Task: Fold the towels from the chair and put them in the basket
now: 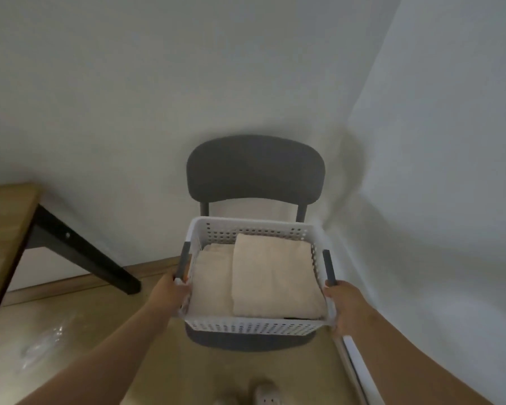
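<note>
Left hand and right hand grip basket of towels.

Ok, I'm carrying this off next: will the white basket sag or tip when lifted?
Probably stiff: the basket shows straight perforated walls with the left hand and right hand gripping opposite sides. Likely light, holding two visible folded towels. It might dip rightward, since the upper towel lies toward that side.

The far side of the basket is closed off by the backrest of the chair, with the wall close behind. On the right, little room is left beside the side wall. To the left, open floor is bounded by the slanted black leg of the counter.
</note>
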Demonstrator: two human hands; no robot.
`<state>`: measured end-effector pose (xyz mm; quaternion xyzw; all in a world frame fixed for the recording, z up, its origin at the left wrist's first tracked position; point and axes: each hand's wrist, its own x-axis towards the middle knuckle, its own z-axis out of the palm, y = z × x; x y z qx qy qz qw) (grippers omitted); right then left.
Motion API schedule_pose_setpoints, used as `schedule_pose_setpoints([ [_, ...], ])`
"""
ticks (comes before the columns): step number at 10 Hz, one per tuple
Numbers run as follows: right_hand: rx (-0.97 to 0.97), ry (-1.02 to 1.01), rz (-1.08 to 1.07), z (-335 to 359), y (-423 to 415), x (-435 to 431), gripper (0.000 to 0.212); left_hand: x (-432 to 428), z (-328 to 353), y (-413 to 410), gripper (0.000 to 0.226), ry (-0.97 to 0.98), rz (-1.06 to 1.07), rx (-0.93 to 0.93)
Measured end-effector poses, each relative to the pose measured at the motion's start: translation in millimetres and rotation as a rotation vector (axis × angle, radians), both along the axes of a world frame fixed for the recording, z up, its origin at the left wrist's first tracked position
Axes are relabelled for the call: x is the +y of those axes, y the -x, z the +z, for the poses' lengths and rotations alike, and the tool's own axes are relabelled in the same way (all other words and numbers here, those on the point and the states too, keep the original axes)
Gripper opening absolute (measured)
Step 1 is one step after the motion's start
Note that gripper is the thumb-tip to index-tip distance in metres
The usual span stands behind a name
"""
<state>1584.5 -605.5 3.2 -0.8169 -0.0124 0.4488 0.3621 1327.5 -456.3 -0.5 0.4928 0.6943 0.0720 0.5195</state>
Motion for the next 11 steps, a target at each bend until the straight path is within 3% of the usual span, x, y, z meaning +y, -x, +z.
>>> schedule_pose_setpoints([
  [3,0.258,-0.078,-0.166,-48.0,-30.4,39.0,0.016,38.5,-67.8,-24.3,0.007,0.058,0.081,-0.044],
  [5,0.279,-0.149,-0.214,-68.4,-32.6,55.2,0.032,48.3,-90.0,-28.6,0.012,0.091,0.213,-0.09],
  [6,0.275,-0.176,-0.179,-69.9,-32.7,58.3,0.018,52.5,-94.1,-30.1,0.012,0.084,0.246,-0.107],
  [7,0.289,-0.197,-0.177,-71.7,-39.7,62.9,0.021,59.8,-94.6,-40.0,0.022,0.071,0.196,-0.05],
  [8,0.144,-0.211,-0.093,-70.5,-43.9,63.7,0.02,57.6,-86.3,-51.5,0.048,0.034,0.13,0.027],
  [9,-0.017,-0.14,0.015,-69.6,-42.1,63.5,0.021,51.2,-71.4,-51.9,0.054,-0.097,-0.002,0.23],
  [10,-0.213,-0.067,0.159,-51.8,-32.8,62.3,0.036,36.5,-44.3,-57.6,0.046,-0.165,-0.045,0.189],
  [11,-0.284,-0.078,0.277,-29.7,-21.3,55.5,0.037,28.0,-19.5,-65.5,0.038,-0.147,-0.084,0.103],
])
